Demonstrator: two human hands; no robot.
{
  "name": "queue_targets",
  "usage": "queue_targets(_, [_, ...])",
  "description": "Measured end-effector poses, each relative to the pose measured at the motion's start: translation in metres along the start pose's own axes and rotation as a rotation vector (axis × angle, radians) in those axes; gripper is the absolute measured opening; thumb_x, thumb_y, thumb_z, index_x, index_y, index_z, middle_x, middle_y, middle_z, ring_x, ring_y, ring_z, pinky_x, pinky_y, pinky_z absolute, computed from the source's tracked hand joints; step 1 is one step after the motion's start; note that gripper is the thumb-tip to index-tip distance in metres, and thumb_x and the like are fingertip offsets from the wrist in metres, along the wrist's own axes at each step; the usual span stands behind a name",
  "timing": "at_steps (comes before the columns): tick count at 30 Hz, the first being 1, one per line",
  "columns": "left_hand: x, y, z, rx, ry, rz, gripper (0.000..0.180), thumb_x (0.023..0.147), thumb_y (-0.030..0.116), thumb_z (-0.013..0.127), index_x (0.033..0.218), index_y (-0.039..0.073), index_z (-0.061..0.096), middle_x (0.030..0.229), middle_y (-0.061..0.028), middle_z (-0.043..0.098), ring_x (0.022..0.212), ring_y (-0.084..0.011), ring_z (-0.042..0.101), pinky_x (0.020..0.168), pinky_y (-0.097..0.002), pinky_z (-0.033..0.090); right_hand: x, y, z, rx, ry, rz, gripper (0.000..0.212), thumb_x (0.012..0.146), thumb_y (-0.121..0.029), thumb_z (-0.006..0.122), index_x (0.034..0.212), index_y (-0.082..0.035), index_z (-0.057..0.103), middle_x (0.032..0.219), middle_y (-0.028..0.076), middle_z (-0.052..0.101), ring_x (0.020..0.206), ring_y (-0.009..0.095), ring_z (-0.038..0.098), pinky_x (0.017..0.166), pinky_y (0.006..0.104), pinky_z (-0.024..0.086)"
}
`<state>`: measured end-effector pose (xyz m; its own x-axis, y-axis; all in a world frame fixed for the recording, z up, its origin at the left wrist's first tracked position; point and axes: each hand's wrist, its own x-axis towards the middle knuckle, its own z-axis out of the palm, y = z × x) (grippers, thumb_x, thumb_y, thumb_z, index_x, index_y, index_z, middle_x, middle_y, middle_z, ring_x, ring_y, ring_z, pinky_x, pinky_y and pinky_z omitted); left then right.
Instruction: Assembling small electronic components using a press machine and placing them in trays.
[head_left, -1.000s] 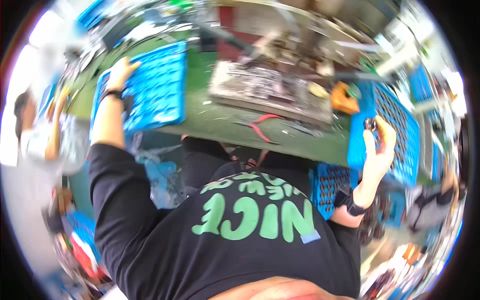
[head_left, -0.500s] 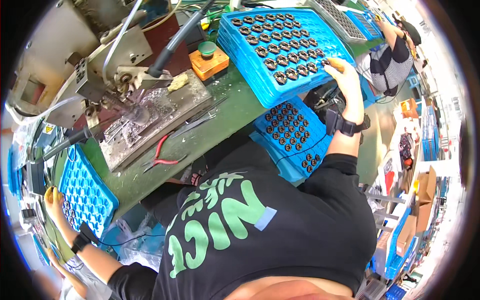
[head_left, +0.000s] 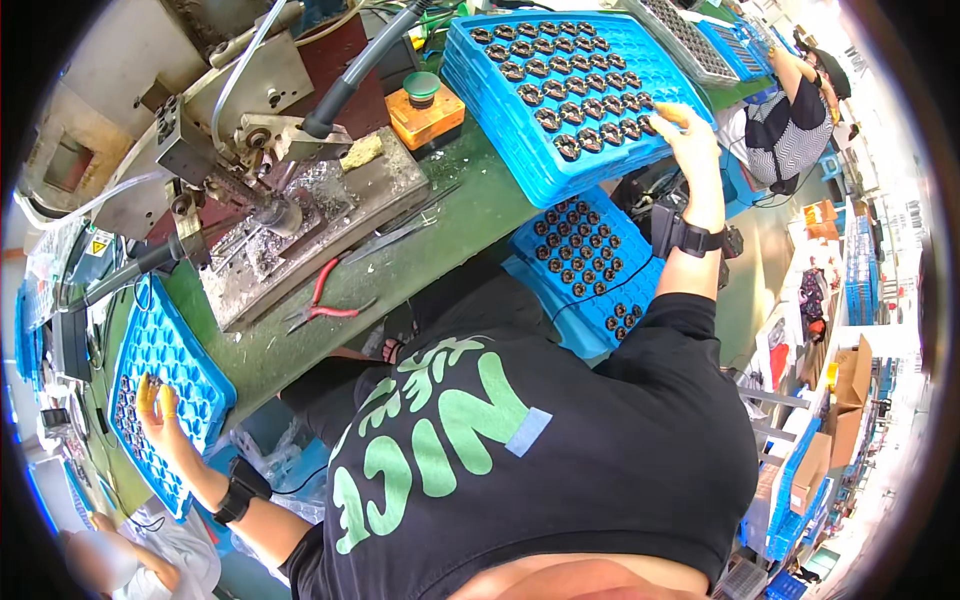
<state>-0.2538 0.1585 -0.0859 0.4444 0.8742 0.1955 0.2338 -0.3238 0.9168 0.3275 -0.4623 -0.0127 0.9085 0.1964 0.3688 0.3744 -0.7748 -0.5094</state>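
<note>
My left hand [head_left: 168, 425], with yellow covers on its fingertips, is over the blue moulded tray [head_left: 190, 360] at the far left. Its fingers are closed around a small dark round part [head_left: 153, 382]. Similar parts fill the tray's left side, while many pockets to their right hold nothing. At the upper right, my right hand [head_left: 692, 145] reaches over the edge of a stack of blue trays [head_left: 500, 130]. Its thumb and finger come together beside the end of a row of dark ring-shaped parts [head_left: 590, 138]; what lies between them is hidden.
A metal press [head_left: 270, 215] stands on the green bench [head_left: 400, 265], with an orange box with a green button [head_left: 425, 110] beside it. Red-handled pliers [head_left: 322, 300] and tweezers [head_left: 385, 240] lie in front. Another filled blue tray [head_left: 600, 285] sits lower. Co-workers [head_left: 785, 120] sit nearby.
My left hand has moved right from the tray's outer edge to over its pockets, with a dark part at its fingertips. The right hand remains at the stack's edge, its fingers slightly shifted.
</note>
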Motion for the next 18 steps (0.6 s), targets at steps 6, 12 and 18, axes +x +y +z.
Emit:
queue_targets(6, [-0.008, -0.008, 0.041, -0.068, 0.038, -0.010, 0.044, 0.090, 0.006, 0.068, 0.131, 0.005, 0.055, 0.117, -0.0044, 0.061, 0.100, -0.0115, 0.061, 0.084, -0.0237, 0.050, 0.009, 0.005, 0.005, 0.026, 0.015, 0.019, 0.033, 0.083, -0.022, 0.072, 0.110, -0.004, 0.070, 0.106, 0.007, 0.070, 0.101, 0.015, 0.064, 0.090, 0.0299, 0.047])
queue_targets(12, [-0.014, -0.008, 0.059, -0.112, 0.039, 0.017, 0.042, 0.090, 0.005, 0.067, 0.131, 0.004, 0.055, 0.116, -0.0054, 0.062, 0.097, -0.0109, 0.061, 0.083, -0.0230, 0.049, 0.016, -0.009, 0.012, -0.223, 0.043, -0.028, 0.024, 0.087, -0.020, 0.067, 0.108, -0.010, 0.072, 0.109, 0.009, 0.070, 0.100, 0.021, 0.066, 0.091, 0.0339, 0.047])
queue_targets(18, [-0.034, -0.003, 0.051, -0.095, 0.075, 0.002, 0.044, 0.089, 0.001, 0.067, 0.131, 0.004, 0.056, 0.115, -0.0058, 0.062, 0.095, -0.0106, 0.061, 0.083, -0.0228, 0.048, 0.026, -0.010, 0.024, -0.185, 0.125, -0.168, 0.021, 0.085, -0.027, 0.064, 0.098, -0.018, 0.076, 0.099, 0.007, 0.073, 0.095, 0.024, 0.068, 0.088, 0.0449, 0.048])
